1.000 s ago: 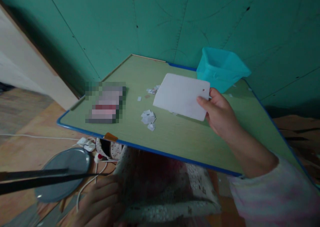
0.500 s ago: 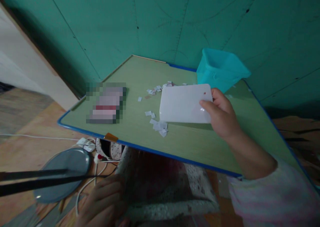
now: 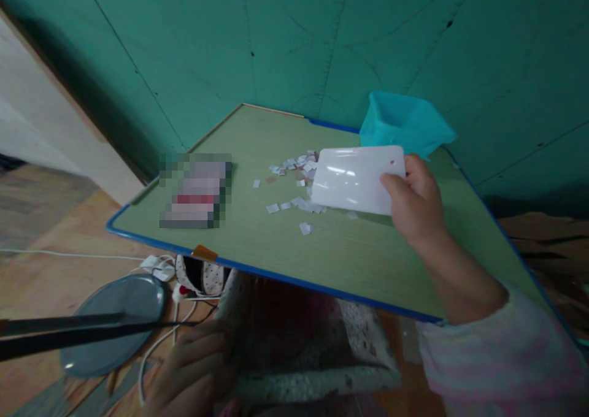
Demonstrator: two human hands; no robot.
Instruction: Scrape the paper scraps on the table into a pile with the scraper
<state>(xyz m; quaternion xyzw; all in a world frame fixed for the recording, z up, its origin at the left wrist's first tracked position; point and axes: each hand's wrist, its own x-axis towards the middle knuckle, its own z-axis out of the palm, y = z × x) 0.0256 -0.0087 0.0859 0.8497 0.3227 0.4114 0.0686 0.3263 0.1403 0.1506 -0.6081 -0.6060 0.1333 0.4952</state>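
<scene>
My right hand grips a white plastic scraper, a flat sheet with a small hole at one corner. The thumb lies over its face and the fingers are behind it. The scraper is over the green table top, its left edge beside small white paper pieces; some of them are partly covered by it. At the bottom, below the table edge, my left hand has curled fingers. Whatever it may hold is hidden. A dark strip runs from the left edge towards this hand.
A turquoise plastic bin stands at the table's back right, near the green wall. A blurred-out flat object lies on the left. Below are a grey round stool seat, white cables and a speckled frame.
My right hand has shifted the scraper right and slightly away, tilting it. Paper pieces near its lower left have moved away from me, leaving one small clump nearer. My left hand stays put.
</scene>
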